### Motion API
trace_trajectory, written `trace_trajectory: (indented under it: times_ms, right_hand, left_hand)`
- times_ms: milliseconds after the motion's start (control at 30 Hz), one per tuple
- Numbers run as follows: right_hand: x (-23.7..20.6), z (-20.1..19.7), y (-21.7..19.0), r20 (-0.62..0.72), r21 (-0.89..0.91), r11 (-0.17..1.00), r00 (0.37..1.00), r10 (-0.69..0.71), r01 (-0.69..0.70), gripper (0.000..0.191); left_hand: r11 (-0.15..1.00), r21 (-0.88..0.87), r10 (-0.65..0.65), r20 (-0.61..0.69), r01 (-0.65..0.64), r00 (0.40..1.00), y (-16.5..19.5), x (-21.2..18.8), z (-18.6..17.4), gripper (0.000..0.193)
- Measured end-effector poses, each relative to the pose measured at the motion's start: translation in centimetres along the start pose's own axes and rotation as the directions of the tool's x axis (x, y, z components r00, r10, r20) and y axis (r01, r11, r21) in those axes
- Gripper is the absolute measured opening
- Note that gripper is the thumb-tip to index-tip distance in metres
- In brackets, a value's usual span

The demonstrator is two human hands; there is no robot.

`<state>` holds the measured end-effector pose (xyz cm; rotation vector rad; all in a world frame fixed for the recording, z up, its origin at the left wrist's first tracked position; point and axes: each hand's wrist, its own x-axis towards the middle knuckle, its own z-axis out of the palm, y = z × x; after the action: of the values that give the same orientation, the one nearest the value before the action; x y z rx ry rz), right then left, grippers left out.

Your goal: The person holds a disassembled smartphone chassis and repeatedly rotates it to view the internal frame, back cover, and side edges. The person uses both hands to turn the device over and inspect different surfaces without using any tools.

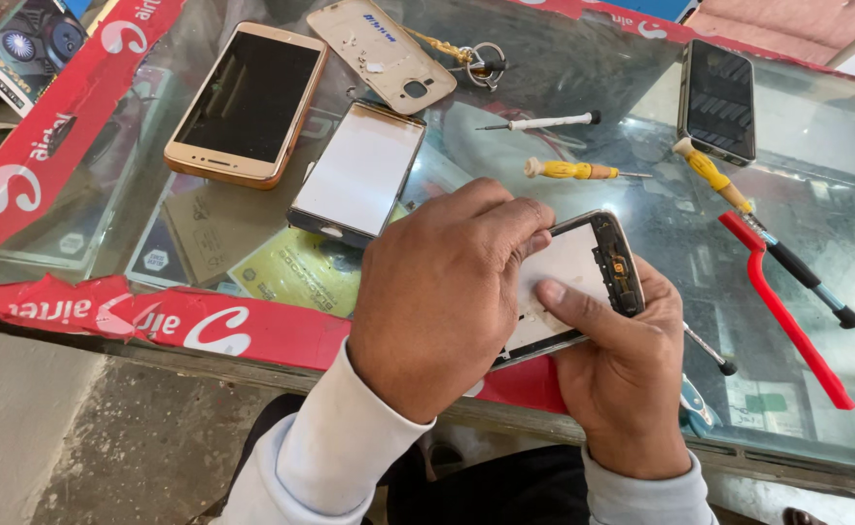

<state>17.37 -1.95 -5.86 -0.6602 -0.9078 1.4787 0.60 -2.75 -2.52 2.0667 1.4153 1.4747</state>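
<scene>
- Opened phone [573,277] held over near edge of glass counter [564,58], back side up, rear shell already off; white inner plate and dark camera end exposed.
- Right hand [622,379] cradling phone from below, thumb pressed flat on white plate; grip closed on phone.
- Left hand [442,292] curled over phone's left part, fingertips pinched at its upper edge; whether a small part sits between fingertips cannot be told, hidden by knuckles.
- Gold back cover [381,53] lying inside-up at far side of counter, well apart from phone: cover removal judged done.
- Separate screen panel [357,170] lying flat just beyond left hand, beside gold phone [246,105], itself intact and face up.
- Dark phone [717,99] at far right, face up, untouched.
- Tools all set down, none in hand: white driver [544,122], yellow driver [573,170], long driver [763,233], red pry tool [787,311].
- Judged stage: mid-teardown, work now by bare fingers on inner frame.
- Left, as far as shown: inner plate not yet lifted; cover not refitted; screen panel not mounted.
</scene>
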Motion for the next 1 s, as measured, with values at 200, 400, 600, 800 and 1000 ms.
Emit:
trace_trajectory:
  times_ms: [200,400,600,800,1000]
  right_hand:
    - [0.5,0.2,0.3,-0.011,-0.078,0.996,0.999,0.031,-0.032,0.033]
    - [0.7,-0.1,0.3,0.049,0.037,0.998,0.997,0.052,-0.054,0.035]
    - [0.5,-0.5,0.3,0.05,0.07,0.996,0.998,0.046,-0.05,0.035]
    - [0.8,-0.7,0.2,0.057,0.067,0.996,0.996,0.062,-0.066,0.035]
    - [0.5,-0.5,0.3,0.023,0.014,0.999,0.999,0.042,-0.043,0.032]
  left_hand:
    - [0.99,-0.04,-0.131,0.015,0.132,0.991,0.0,0.7,0.5,0.014]
    - [0.973,0.013,-0.23,-0.059,0.231,0.971,1.0,0.8,1.4,0.021]
    - [0.965,0.081,-0.246,-0.065,0.251,0.967,1.8,1.0,1.7,0.024]
    - [0.956,0.075,-0.28,-0.047,0.283,0.959,1.6,1.4,1.6,0.022]
    - [0.925,-0.199,-0.274,0.246,0.325,0.93,0.5,1.9,-1.3,0.023]
